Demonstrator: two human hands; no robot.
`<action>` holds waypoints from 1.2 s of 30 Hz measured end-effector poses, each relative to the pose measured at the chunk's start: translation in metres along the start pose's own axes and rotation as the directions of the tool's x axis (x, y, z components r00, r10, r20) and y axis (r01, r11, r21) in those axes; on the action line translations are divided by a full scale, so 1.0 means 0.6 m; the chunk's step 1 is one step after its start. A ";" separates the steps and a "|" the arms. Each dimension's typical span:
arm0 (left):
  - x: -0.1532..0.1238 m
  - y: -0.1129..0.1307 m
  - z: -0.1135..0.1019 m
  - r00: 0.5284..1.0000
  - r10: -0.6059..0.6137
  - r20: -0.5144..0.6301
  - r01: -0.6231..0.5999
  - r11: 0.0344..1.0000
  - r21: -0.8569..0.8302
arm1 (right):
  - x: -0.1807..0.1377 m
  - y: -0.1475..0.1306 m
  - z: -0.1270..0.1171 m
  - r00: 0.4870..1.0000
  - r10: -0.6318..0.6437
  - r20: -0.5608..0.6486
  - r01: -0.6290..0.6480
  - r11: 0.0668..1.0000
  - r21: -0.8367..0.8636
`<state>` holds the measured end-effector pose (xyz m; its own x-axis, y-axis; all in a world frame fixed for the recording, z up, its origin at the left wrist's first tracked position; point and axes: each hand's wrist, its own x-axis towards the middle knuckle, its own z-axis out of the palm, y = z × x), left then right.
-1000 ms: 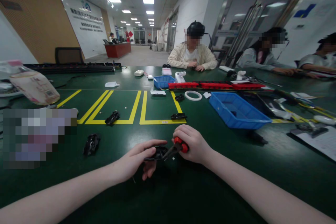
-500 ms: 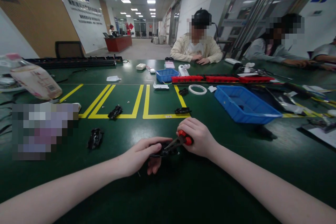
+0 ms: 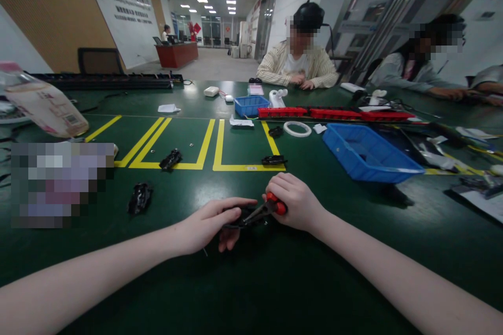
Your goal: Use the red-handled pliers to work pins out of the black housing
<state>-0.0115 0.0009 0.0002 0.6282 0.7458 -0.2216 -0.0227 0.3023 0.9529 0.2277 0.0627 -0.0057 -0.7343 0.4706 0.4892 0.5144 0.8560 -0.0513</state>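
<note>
your left hand (image 3: 214, 222) pinches a black part (image 3: 242, 215) just above the green tabletop (image 3: 243, 293), thumb over it and fingers beneath, while your right hand (image 3: 295, 201), at three o'clock of it, is clenched around the red grips of a pair of pliers (image 3: 271, 206). the nose of the tool slants toward eight o'clock and meets the part; whether its tips are closed on anything is too small to tell.

for clean work, brace the part with your left thumb so it cannot twist, and set the tips squarely on the chosen spot before squeezing. a light, even press should suit what looks like thin plastic; a hard wrench could crack it or let the nose slip. your left index finger lies just beside the tool, so tuck it clear of the bite.

similar black pieces lie on the table: one (image 3: 140, 198) between nine and ten o'clock, another (image 3: 170, 159) on yellow tape toward ten, a third (image 3: 274, 160) at one. a blue tray (image 3: 389, 174) sits at two o'clock, well apart from the pliers.
</note>
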 end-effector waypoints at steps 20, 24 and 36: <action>-0.004 0.001 -0.003 0.998 0.024 -0.059 -0.019 0.995 0.093 | 0.001 0.001 0.004 0.999 0.011 0.050 -0.011 1.000 -0.008; -0.003 0.005 -0.002 0.998 0.030 -0.055 -0.024 0.994 0.103 | 0.001 0.002 0.006 1.000 0.002 0.028 0.000 0.999 -0.052; -0.006 0.009 -0.006 0.998 0.038 -0.042 -0.034 0.995 0.089 | 0.002 0.005 0.004 0.998 0.033 -0.049 -0.035 0.998 -0.043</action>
<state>-0.0168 0.0023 0.0051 0.5936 0.7811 -0.1938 0.0254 0.2225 0.9746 0.2274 0.0666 -0.0073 -0.6946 0.4873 0.5292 0.5583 0.8291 -0.0307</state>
